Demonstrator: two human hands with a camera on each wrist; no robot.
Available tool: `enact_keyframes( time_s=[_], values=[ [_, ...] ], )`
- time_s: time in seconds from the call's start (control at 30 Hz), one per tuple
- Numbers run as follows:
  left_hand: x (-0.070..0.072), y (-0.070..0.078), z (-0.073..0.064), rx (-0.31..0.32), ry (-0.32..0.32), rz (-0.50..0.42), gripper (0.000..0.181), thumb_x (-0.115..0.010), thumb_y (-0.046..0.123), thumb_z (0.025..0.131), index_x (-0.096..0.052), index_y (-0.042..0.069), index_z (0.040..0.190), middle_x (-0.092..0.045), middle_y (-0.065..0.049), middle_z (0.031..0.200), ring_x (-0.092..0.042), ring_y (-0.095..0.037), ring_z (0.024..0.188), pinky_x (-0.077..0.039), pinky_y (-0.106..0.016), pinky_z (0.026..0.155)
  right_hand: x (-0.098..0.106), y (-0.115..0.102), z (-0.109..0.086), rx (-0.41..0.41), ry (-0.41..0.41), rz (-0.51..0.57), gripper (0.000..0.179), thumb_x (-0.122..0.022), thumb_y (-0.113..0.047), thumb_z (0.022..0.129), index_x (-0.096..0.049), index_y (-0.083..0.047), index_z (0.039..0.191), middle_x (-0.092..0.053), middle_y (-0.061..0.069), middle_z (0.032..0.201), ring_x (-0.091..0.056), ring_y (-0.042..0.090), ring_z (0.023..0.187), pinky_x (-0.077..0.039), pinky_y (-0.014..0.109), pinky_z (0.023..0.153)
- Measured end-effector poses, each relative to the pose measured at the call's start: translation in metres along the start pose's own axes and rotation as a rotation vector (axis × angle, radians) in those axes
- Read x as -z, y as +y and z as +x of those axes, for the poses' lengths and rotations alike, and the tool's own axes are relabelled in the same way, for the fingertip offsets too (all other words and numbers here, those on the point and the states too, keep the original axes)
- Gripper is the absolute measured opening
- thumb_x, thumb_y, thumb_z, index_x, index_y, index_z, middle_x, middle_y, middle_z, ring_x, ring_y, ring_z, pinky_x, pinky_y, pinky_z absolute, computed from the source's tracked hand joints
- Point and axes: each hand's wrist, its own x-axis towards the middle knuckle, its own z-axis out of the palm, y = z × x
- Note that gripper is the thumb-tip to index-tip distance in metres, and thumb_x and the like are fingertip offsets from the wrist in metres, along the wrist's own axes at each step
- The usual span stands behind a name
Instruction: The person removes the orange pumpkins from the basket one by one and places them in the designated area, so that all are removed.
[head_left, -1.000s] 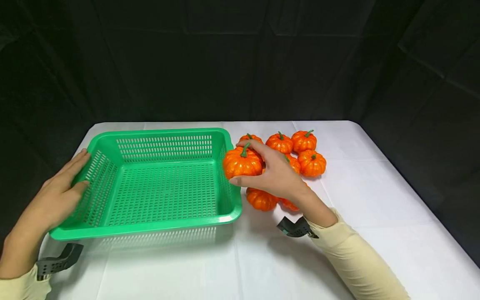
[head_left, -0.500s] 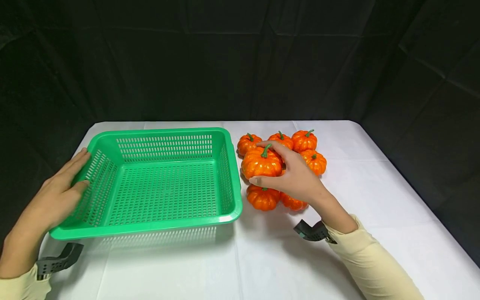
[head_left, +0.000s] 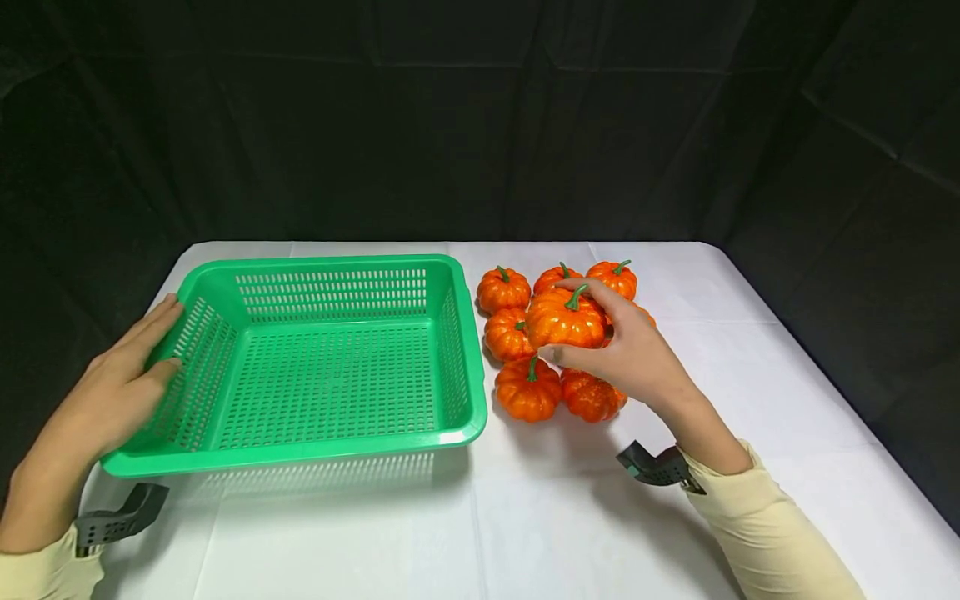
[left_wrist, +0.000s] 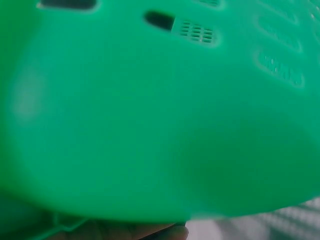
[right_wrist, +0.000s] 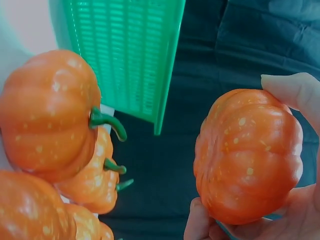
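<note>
In the head view my right hand holds a small orange pumpkin with a green stem. Thumb and fingers grip its sides, and it hangs above the other pumpkins. The right wrist view shows the held pumpkin from below, apart from the pumpkins at left. Those pumpkins sit in close rows on the table, some partly hidden behind the hand. My left hand rests on the left rim of a green perforated plastic basket, its fingers mostly straight. The basket's wall fills the left wrist view.
A white cloth covers the table, with bare cloth in front of the basket and right of the pumpkins. Black fabric hangs behind and at the sides. Nothing lies inside the basket.
My right hand has moved right with the pumpkin, from beside the basket's right rim to over the pumpkin group. Front and left pumpkins are now uncovered. The left hand and basket have stayed put.
</note>
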Motion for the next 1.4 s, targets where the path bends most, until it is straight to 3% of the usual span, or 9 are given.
enact_keyframes(
  time_s=[0.2, 0.43, 1.0, 1.4],
  values=[
    [-0.001, -0.001, 0.0, -0.011, 0.004, -0.004, 0.063, -0.037, 0.003, 0.107, -0.01, -0.003, 0.164, 0.0, -0.024, 0.17, -0.001, -0.052, 0.152, 0.0, -0.072, 0.116, 0.007, 0.003, -0.003, -0.042, 0.016, -0.01, 0.077, -0.087, -0.039, 0.085, -0.049, -0.022, 0.15, -0.059, 0.01, 0.132, -0.059, 0.032, 0.115, -0.059, 0.049, 0.086],
    [0.0, -0.001, 0.0, -0.008, 0.0, 0.005, 0.063, -0.037, 0.004, 0.107, -0.01, -0.003, 0.164, 0.0, -0.024, 0.171, -0.001, -0.052, 0.152, 0.0, -0.072, 0.116, 0.013, 0.013, -0.008, -0.027, 0.045, -0.016, 0.072, -0.085, -0.035, 0.087, -0.051, -0.02, 0.148, -0.058, 0.01, 0.133, -0.06, 0.032, 0.115, -0.057, 0.048, 0.089],
    [0.001, 0.0, 0.0, -0.003, -0.007, 0.008, 0.063, -0.037, 0.005, 0.108, -0.01, -0.002, 0.164, 0.0, -0.023, 0.171, 0.0, -0.051, 0.153, 0.001, -0.071, 0.116, 0.028, 0.043, -0.012, -0.044, 0.107, -0.096, 0.069, -0.084, -0.031, 0.088, -0.05, -0.017, 0.148, -0.059, 0.012, 0.133, -0.059, 0.031, 0.116, -0.054, 0.023, 0.084],
    [0.001, 0.0, 0.001, -0.003, -0.007, 0.006, 0.063, -0.038, 0.005, 0.108, -0.011, -0.002, 0.164, -0.001, -0.024, 0.171, -0.001, -0.051, 0.153, 0.001, -0.072, 0.116, 0.037, 0.07, -0.016, -0.076, 0.115, -0.126, 0.069, -0.081, -0.026, 0.089, -0.048, -0.013, 0.149, -0.056, 0.017, 0.135, -0.055, 0.035, 0.115, -0.053, 0.021, 0.08]
  ],
)
